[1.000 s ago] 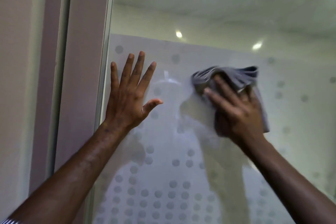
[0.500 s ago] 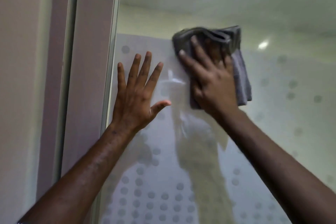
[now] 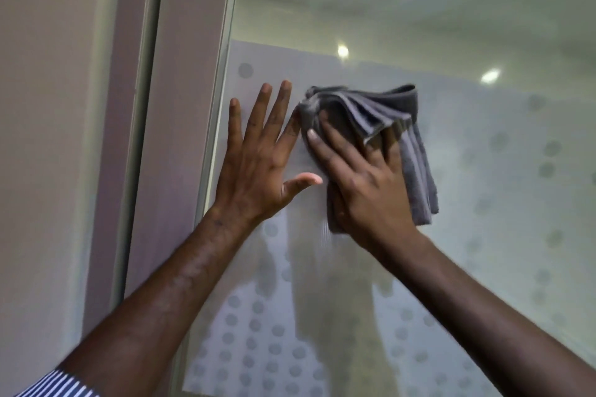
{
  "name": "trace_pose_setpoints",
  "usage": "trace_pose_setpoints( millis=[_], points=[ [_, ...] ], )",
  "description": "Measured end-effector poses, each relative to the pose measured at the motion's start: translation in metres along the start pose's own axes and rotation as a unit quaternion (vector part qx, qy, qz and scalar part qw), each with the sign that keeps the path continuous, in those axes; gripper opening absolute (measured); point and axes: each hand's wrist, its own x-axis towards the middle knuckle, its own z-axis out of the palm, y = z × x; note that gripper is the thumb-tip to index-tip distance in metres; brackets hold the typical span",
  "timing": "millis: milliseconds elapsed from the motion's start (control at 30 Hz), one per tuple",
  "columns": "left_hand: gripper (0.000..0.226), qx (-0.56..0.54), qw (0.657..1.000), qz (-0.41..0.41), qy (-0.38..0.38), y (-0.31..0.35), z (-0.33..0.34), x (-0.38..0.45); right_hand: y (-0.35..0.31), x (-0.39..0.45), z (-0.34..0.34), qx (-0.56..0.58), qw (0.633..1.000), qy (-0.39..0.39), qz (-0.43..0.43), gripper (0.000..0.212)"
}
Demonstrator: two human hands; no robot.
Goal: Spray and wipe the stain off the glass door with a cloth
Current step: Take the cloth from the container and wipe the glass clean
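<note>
Bunched into folds, a grey cloth (image 3: 380, 126) is pressed against the glass door (image 3: 483, 203) by the right hand (image 3: 364, 184), whose fingers are laid over its lower left part, with folds of fabric draped across the fingertips; whether the thumb is curled round the cloth cannot be told. Most of the cloth is seen above and to the right of that hand, and a flap is hung down past the knuckles on the right side. The left hand (image 3: 254, 164) is spread flat on the glass with straight fingers, nothing being held by it, and its index finger is touched or nearly touched by the cloth's left corner. The door's left edge is met by a pale frame (image 3: 190, 106) just beside the left hand. Wide glass, printed with grey dots (image 3: 245, 70), is left open to the right and below. A striped sleeve (image 3: 61, 385) is seen at the lower left corner.
</note>
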Motion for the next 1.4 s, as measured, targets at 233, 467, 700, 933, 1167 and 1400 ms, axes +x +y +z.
trace_pose_setpoints(
  millis=[233, 467, 700, 933, 1167, 1400],
  points=[
    [0.105, 0.018, 1.000, -0.015, 0.002, 0.002, 0.000, 0.001, 0.027, 0.013, -0.005, -0.060, 0.997, -0.015, -0.048, 0.069],
    [0.096, 0.054, 0.998, -0.025, 0.028, -0.002, 0.010, 0.000, 0.052, 0.073, -0.025, -0.016, 0.987, 0.047, 0.150, 0.069],
    [0.093, 0.042, 0.998, -0.016, 0.035, -0.006, 0.012, -0.033, 0.042, 0.031, -0.019, -0.008, 0.996, 0.015, 0.085, 0.070],
    [0.092, 0.046, 0.998, -0.020, 0.037, -0.006, 0.019, -0.056, -0.003, -0.037, 0.002, -0.013, 0.998, -0.023, -0.065, 0.072],
    [0.090, 0.054, 0.998, -0.022, 0.024, -0.010, 0.024, -0.082, 0.051, 0.020, -0.021, -0.011, 0.999, 0.039, 0.008, 0.063],
    [0.090, 0.045, 0.998, -0.020, 0.038, -0.009, 0.025, -0.082, 0.006, -0.008, -0.001, 0.004, 0.997, -0.012, -0.072, 0.071]
  ],
)
